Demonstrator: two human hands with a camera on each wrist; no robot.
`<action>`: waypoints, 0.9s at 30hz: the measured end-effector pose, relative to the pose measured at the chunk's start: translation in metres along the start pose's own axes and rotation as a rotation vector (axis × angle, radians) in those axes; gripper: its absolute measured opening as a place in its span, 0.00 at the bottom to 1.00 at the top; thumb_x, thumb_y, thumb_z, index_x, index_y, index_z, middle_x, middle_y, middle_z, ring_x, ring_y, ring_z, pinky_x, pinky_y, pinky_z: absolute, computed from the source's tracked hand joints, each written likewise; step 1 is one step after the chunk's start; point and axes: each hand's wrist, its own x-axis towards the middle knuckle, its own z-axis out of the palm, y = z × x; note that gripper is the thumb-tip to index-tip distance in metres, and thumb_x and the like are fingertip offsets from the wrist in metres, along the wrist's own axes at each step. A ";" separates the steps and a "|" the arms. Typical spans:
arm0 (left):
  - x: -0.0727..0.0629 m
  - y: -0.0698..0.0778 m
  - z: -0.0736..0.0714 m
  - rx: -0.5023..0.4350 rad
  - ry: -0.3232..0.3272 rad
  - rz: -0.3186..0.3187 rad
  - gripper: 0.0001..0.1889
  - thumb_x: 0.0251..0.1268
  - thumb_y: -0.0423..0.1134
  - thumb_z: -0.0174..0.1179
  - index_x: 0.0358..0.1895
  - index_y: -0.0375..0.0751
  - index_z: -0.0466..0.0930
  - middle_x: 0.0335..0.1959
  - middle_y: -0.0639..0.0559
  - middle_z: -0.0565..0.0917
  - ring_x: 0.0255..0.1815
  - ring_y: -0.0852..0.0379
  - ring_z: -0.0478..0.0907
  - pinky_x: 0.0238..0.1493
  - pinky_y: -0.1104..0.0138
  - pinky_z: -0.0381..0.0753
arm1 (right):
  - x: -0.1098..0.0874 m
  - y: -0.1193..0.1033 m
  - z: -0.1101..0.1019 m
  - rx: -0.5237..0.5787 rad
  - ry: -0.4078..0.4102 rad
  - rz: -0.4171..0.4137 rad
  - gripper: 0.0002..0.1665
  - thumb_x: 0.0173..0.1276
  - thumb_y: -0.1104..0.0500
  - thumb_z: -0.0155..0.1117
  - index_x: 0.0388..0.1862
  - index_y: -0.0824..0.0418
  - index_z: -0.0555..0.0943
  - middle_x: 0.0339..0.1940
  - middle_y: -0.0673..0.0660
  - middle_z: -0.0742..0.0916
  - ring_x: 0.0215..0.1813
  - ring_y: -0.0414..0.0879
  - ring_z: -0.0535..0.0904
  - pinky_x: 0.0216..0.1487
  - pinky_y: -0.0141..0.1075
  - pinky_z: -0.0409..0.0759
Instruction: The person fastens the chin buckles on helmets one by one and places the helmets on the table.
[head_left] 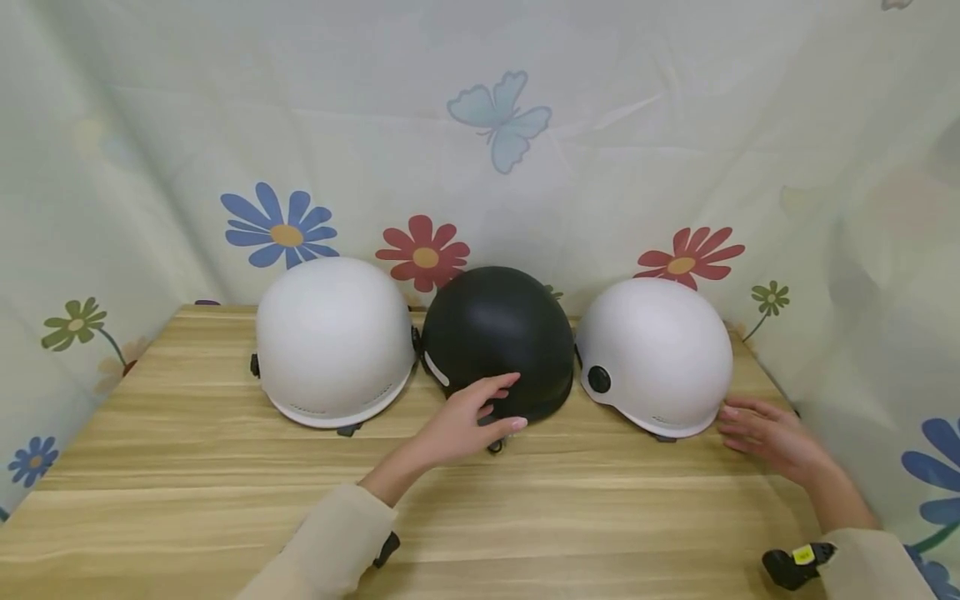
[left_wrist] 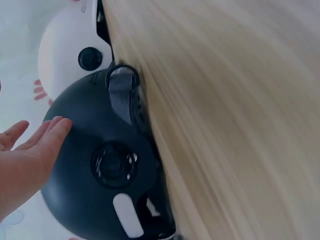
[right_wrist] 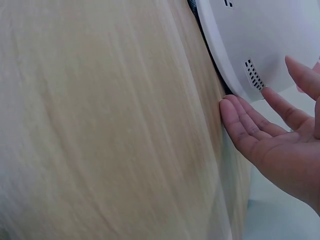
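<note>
The black helmet [head_left: 498, 329] sits mid-row on the table [head_left: 525, 517], roughly twelve o'clock from your left fingers, the nearer hand's; its long axis is hard to read. Your left hand [head_left: 453, 425] reaches in from eight o'clock, fingers extended, thumb parted, holding nothing; I can't tell whether they touch the dome. At three o'clock is the right white helmet [head_left: 663, 354], ten o'clock from your right fingers. Your right hand [head_left: 776, 442] has straight fingers, index and thumb apart, tips at the lower rim. The left white helmet [head_left: 333, 333] stands at nine.
</note>
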 end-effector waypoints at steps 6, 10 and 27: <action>0.009 0.001 0.011 -0.075 -0.025 -0.033 0.31 0.62 0.42 0.59 0.66 0.36 0.61 0.64 0.43 0.66 0.62 0.48 0.66 0.59 0.57 0.66 | 0.003 0.005 -0.001 0.058 -0.019 -0.041 0.15 0.72 0.65 0.46 0.45 0.49 0.78 0.41 0.49 0.83 0.45 0.42 0.80 0.45 0.36 0.78; 0.018 -0.003 0.022 -0.098 -0.028 -0.049 0.31 0.62 0.42 0.58 0.66 0.36 0.60 0.63 0.42 0.66 0.62 0.49 0.66 0.59 0.58 0.66 | 0.004 0.007 -0.001 0.076 -0.020 -0.054 0.15 0.72 0.65 0.46 0.45 0.49 0.78 0.41 0.49 0.82 0.45 0.41 0.80 0.45 0.36 0.78; 0.049 -0.006 0.057 -0.161 -0.050 -0.121 0.32 0.62 0.43 0.58 0.67 0.37 0.59 0.65 0.45 0.65 0.63 0.52 0.64 0.60 0.62 0.65 | 0.003 0.017 0.000 0.139 -0.082 -0.129 0.18 0.72 0.69 0.42 0.48 0.52 0.77 0.44 0.49 0.81 0.46 0.42 0.79 0.46 0.34 0.77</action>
